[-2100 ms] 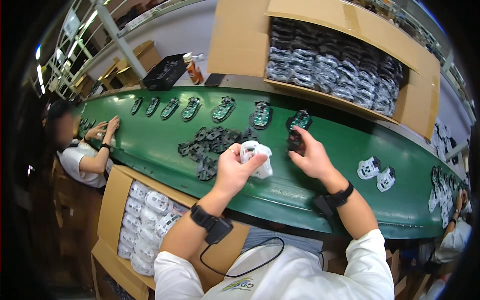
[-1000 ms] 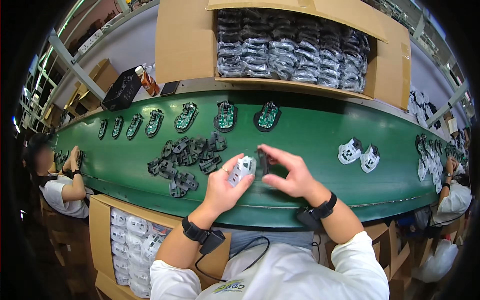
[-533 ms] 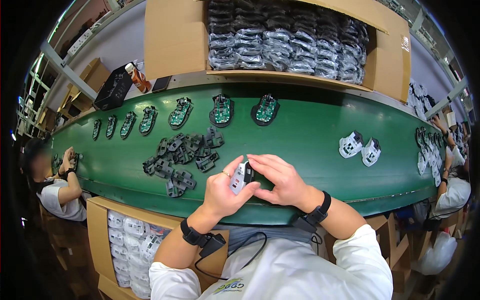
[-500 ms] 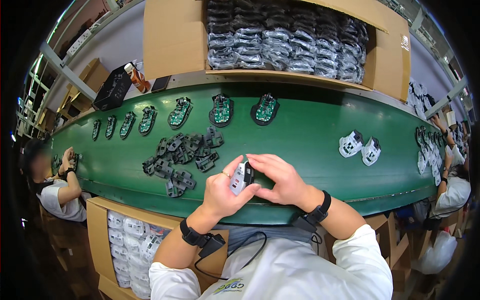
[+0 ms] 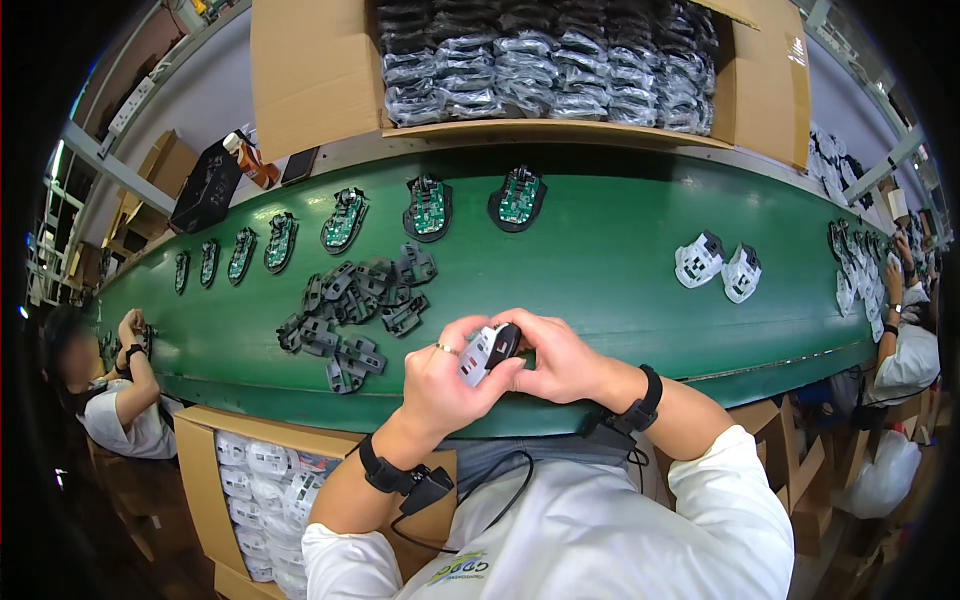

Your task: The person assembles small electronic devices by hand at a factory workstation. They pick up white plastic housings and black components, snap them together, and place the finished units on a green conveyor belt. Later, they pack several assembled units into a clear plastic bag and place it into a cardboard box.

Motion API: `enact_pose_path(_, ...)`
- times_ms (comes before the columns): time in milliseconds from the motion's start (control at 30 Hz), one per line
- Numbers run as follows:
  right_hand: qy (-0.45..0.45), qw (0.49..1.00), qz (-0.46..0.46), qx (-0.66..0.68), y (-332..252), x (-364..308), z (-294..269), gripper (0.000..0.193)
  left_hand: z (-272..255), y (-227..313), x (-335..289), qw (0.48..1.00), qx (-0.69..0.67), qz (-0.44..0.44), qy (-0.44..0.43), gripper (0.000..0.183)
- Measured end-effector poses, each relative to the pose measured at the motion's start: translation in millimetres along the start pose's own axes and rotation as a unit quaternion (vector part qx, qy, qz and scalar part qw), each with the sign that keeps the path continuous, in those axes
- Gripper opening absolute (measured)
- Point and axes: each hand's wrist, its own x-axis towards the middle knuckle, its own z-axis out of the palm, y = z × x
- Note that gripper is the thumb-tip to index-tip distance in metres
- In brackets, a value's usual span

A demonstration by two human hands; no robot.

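Both my hands are together over the near side of the green belt, around one white-and-grey mouse shell (image 5: 480, 356) with a black side part (image 5: 504, 345). My left hand (image 5: 436, 384) is closed round its left side, thumb along the lower edge. The fingers and thumb of my right hand (image 5: 562, 362) pinch the black part from the right; its fingertips are partly hidden. Just left of my hands lies a loose pile of dark grey plastic pieces (image 5: 348, 300). Two white mouse shells (image 5: 698, 264) rest further right on the belt.
Several black mouse bases with green circuit boards (image 5: 428, 210) stand in a row along the far side. Behind is a carton (image 5: 560, 125) of bagged parts; another carton (image 5: 196, 470) of white shells sits near left. Co-workers (image 5: 122, 405) work at both ends.
My right fingers have moved from over the shell's top to its right side, and more of the black part shows. The whole view has shifted slightly.
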Motion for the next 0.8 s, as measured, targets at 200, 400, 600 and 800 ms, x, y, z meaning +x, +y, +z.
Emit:
enact_pose_path(200, 0.078, 0.982, -0.157, -0.071, -7, 4, -10, 0.043, -20, -6, 16, 0.987, -0.001, 0.163, 0.001, 0.026)
enact_pose_path(400, 0.046, 0.987, -0.148, -0.035, -6, -1, -4, 0.021, -15, -16, -5, 0.982, -0.186, 0.015, 0.017, 0.013)
enact_pose_path(600, 0.112, 0.992, 0.019, 0.051, 13, 2, 3, 0.017, 0, -31, -2, 0.971, -0.201, -0.131, 0.003, 0.016)
enact_pose_path(800, 0.345, 0.767, 0.090, -0.534, 18, 11, -98, 0.045, -34, -43, 8, 0.998, 0.057, 0.019, 0.020, 0.048)
